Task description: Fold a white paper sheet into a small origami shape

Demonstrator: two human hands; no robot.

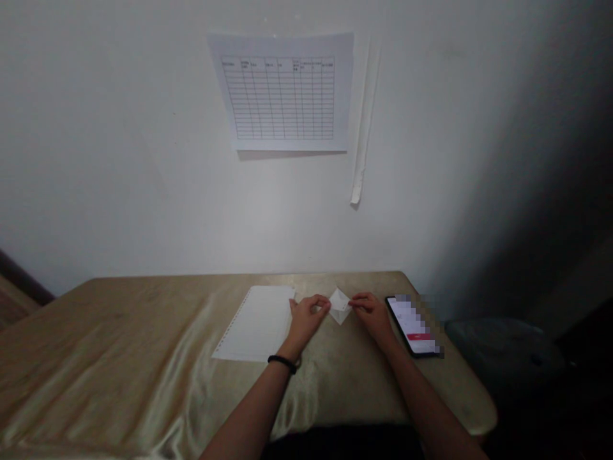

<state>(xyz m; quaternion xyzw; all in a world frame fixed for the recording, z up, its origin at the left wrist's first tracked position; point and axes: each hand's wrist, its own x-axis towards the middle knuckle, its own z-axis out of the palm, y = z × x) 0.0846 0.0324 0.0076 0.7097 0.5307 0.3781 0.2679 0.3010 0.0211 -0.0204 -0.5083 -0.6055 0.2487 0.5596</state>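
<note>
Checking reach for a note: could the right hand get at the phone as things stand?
Probably yes. The phone lies on the table just beside the right hand, with nothing between them; that hand does pinch the folded paper, though.

A plain white wall [119, 160] is seen at the far side, lit in the middle and darkened toward the right. A printed grid sheet [282, 96] is fixed to it, with a narrow white strip [364, 121] just to its right. The near ground is filled by a table [119, 358] draped in glossy beige cloth.
</note>
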